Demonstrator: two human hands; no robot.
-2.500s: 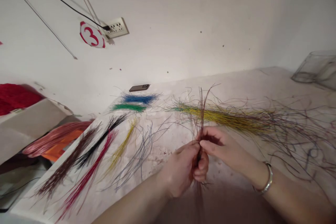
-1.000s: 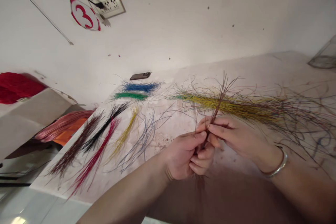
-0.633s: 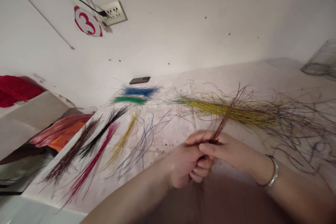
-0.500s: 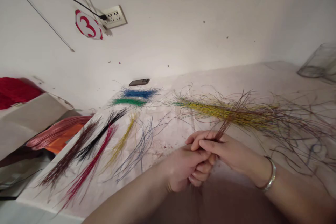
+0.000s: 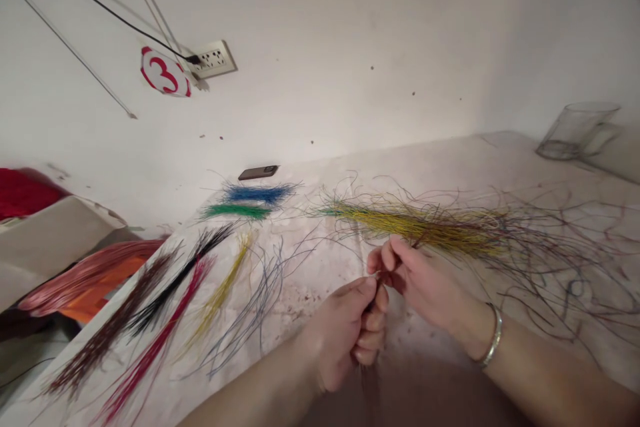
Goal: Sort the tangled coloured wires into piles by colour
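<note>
Brown wires (image 5: 379, 278) stick out of the top of my left hand (image 5: 345, 330), which is closed in a fist around the bundle with the thumb pressed on it. More dark strands hang below that fist, blurred against the dark lap. Just above and to the right, my right hand (image 5: 413, 277) has its fingers curled at the upper ends of these wires, and a few brown strands show past its knuckles. Its exact pinch is partly hidden. Behind it lies a long loose bundle of yellow wires (image 5: 400, 223), tangled with darker strands toward the right.
Sorted bundles lie on the white-covered table at left: blue wires (image 5: 260, 194), green wires (image 5: 237, 211), black wires (image 5: 183, 280), red wires (image 5: 160, 343) and brown wires (image 5: 113, 327). A phone (image 5: 259, 173) rests by the wall. A glass mug (image 5: 575, 133) stands far right.
My right hand has drawn apart from my left, moving up to the wire ends. The brown strands that rose high above the hands are now mostly out of sight. The view has shifted slightly.
</note>
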